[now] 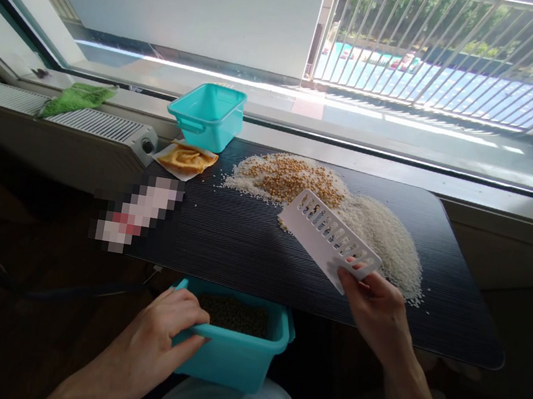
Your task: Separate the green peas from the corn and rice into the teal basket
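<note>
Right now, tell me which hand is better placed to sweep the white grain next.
Probably the right hand: it grips the slotted white scraper by the white grain pile, while the left hand holds the nearer turquoise bin by its rim, away from that pile.

A pixelated object (139,213) at the left edge of the table (233,248) is masked; its identity is unreadable. The upper teal bin (205,141) conceals the far-left table corner. The left hand (171,321) covers part of the rim of the lower teal bin (233,361); the dark granules (232,315) inside are too small to identify. The slotted white plate (314,237) obscures part of the grain pile (388,229) and partly hides the fingers of the right hand (375,308).
</note>
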Available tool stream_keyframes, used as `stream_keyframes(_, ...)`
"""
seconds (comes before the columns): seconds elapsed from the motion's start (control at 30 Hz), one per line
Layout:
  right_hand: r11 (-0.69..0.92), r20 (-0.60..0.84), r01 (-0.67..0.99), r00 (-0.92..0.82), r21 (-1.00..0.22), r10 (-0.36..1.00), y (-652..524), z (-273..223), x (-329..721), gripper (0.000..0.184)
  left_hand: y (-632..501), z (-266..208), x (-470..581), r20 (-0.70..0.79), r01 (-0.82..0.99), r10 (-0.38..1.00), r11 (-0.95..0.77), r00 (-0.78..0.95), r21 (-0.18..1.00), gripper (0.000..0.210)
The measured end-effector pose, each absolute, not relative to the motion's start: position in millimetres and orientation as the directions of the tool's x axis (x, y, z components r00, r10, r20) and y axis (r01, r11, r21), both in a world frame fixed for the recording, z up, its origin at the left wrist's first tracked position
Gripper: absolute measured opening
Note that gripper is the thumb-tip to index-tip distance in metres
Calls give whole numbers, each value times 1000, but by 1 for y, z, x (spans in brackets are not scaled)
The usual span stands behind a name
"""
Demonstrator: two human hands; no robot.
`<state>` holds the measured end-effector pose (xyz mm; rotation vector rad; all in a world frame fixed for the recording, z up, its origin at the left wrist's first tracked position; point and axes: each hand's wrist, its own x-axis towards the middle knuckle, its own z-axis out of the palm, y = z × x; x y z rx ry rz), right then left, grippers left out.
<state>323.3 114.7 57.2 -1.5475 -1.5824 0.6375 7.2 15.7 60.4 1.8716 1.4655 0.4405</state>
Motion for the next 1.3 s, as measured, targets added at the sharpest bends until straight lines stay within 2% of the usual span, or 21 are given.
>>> stream_keyframes(0.27,97,208,624,107,-776,972,121,55,323,25,17,62,9,-144,700,938,-127,315,703,17)
stream_keyframes(0.5,142,230,571,85,-808,969,118,52,324,29,16,61,8,-156,697,934,-121,320,707,18)
stream_keyframes(0.7,124,199,575,69,-809,977,123,52,320,26,17,62,8,-167,704,932,-117,321,700,17)
stream_keyframes(0.9,200,238,550,-1,-811,971,114,60,318,22,18,60,7,-172,705,932,-114,320,700,16)
stream_keyframes(1.1,164,230,601,35,-783,972,111,57,323,23,18,58,8,-149,699,933,-133,327,703,16)
stream_keyframes(1.3,277,305,580,-51,-766,951,100,61,327,14,17,58,9,-147,695,936,-126,319,708,16)
